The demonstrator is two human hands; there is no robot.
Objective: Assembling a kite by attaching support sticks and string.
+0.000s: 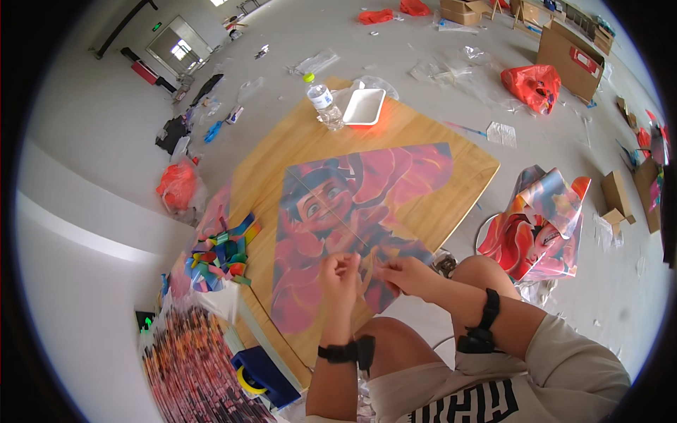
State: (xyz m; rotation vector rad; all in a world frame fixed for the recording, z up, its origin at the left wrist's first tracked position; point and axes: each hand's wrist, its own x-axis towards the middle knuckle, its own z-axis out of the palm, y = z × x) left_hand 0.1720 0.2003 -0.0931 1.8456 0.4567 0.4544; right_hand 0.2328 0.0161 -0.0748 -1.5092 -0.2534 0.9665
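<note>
A printed sheet [331,211] in pink, red and dark blue, with a cartoon figure on it, lies across the wooden table [437,204]. Along it runs a thin straight rod [326,206], slanting down toward my hands. My left hand [340,273] is raised over the sheet's near part, its fingers curled together in a pinch. Close by on the right, my right hand [409,276] is also pinched, above the sheet's near right edge. Between the two hands shows something small and pale, too indistinct to name. What each set of fingertips grips is hidden.
A bottle [323,102] and a white tray [364,107] stand at the table's far end. Colourful strips [220,257] pile up at the left edge, near a blue tape dispenser [264,377]. Another printed sheet [536,233] stands on the right, with boxes and red bags beyond.
</note>
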